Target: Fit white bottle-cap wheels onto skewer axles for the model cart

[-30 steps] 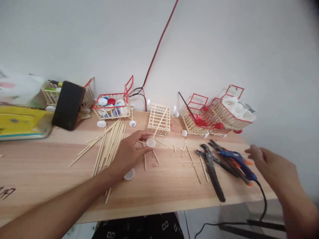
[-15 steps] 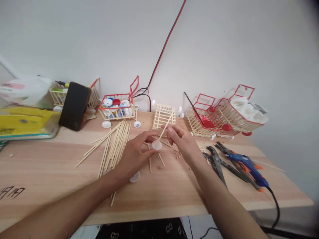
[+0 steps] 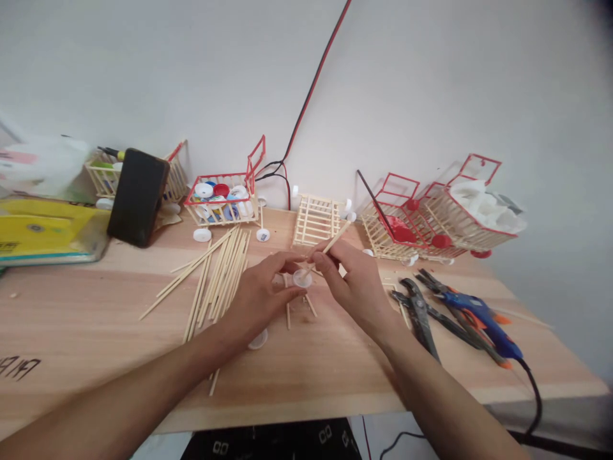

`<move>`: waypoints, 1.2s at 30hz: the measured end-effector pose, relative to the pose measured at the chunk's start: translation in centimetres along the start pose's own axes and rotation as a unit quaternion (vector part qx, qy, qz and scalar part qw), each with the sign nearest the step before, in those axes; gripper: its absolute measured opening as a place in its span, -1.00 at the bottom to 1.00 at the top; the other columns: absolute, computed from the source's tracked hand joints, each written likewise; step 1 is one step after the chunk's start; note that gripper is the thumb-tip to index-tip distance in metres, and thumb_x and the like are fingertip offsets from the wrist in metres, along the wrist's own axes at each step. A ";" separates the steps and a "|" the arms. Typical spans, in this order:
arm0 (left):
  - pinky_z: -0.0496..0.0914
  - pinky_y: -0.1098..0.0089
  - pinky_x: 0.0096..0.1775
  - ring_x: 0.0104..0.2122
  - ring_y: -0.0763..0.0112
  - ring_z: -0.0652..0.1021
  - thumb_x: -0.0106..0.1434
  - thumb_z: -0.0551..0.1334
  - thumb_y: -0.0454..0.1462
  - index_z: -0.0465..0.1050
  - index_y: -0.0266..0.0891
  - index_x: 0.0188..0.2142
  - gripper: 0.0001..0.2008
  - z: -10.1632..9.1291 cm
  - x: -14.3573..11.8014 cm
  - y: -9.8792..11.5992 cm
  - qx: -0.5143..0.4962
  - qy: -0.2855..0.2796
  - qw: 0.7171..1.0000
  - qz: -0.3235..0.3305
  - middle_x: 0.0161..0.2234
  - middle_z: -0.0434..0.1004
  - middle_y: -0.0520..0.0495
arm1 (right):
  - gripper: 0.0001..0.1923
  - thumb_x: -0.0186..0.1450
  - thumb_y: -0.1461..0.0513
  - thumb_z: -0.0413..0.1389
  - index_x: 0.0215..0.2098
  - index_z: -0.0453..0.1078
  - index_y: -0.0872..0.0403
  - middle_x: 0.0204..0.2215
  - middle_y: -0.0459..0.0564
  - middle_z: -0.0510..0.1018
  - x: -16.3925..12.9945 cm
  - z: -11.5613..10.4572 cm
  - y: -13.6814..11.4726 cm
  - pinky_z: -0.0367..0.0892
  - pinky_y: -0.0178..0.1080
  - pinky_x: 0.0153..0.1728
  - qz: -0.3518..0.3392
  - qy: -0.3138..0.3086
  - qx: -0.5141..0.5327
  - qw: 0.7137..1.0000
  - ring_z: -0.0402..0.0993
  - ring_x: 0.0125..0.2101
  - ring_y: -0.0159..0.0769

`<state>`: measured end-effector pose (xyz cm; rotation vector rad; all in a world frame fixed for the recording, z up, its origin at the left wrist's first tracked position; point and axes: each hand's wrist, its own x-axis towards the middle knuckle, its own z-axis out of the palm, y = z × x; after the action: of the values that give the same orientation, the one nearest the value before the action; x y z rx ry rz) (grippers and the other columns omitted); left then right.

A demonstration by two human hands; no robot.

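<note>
- Thin pale wooden stick (image 3: 330, 243), white bottle cap (image 3: 301, 278) on its lower end, mid-desk (image 3: 96, 319).
- Long axis tilts up toward the back-right corner.
- Left hand (image 3: 261, 297) pinches the cap; right hand (image 3: 357, 284) pinches the stick.

On the wooden table (image 3: 71, 319) lie loose bamboo sticks (image 3: 215, 271), black pliers (image 3: 421, 313) and a blue glue gun (image 3: 479, 319), with small stick carts (image 3: 431, 220) near the wall.

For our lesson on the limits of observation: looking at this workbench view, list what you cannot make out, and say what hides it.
1. How the stick joins the white cap: the fingertips of the left hand and right hand cover it.
2. Second cap: half under the left wrist.
3. Black writing: cut by the left edge.
4. Glue gun cable: runs below the table.
</note>
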<state>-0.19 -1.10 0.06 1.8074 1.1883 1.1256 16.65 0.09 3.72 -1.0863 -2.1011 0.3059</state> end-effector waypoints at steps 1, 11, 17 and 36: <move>0.36 0.40 -0.11 -0.19 0.44 0.52 0.07 0.33 -0.36 0.40 -0.12 -0.11 -0.63 0.0 0.0 0.0 0.001 -0.002 1.000 -0.001 -0.22 0.53 0.09 | -0.78 0.36 0.22 -0.04 -0.41 0.35 0.08 -0.45 -0.07 0.47 0.0 0.1 0.1 0.19 -0.34 -0.39 -0.005 0.001 -0.001 1.000 0.35 -0.43 -0.39; 0.35 0.46 -0.13 -0.22 0.49 0.51 0.07 0.33 -0.38 0.41 -0.14 -0.13 -0.65 0.0 0.1 0.0 0.009 0.001 1.000 -0.001 -0.23 0.53 0.11 | -0.76 0.35 0.18 -0.04 -0.41 0.35 0.07 -0.49 -0.06 0.43 -0.3 1.2 1.1 0.19 -0.30 -0.39 -0.015 0.006 0.008 1.000 0.32 -0.44 -0.35; 0.33 0.45 -0.09 -0.19 0.47 0.49 0.08 0.33 -0.36 0.43 -0.12 -0.14 -0.68 0.1 0.1 -0.2 0.024 -0.007 1.000 0.007 -0.20 0.52 0.11 | -0.78 0.35 0.19 -0.04 -0.40 0.34 0.07 -0.49 -0.07 0.42 -0.6 1.2 1.2 0.21 -0.30 -0.36 0.000 0.005 0.025 1.000 0.33 -0.42 -0.35; 0.33 0.43 -0.07 -0.12 0.44 0.50 0.11 0.32 -0.30 0.42 -0.03 -0.11 -0.67 0.1 0.3 -0.2 0.019 -0.012 1.000 0.007 -0.14 0.52 0.14 | -0.84 0.33 0.23 0.00 -0.37 0.38 0.07 -0.44 -0.05 0.48 -1.3 1.0 1.6 0.23 -0.28 -0.36 0.002 0.037 0.025 0.999 0.34 -0.40 -0.35</move>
<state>-0.10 -0.79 -0.09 1.8554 1.1931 1.0930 17.43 0.20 1.54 -1.0579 -2.0156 0.3145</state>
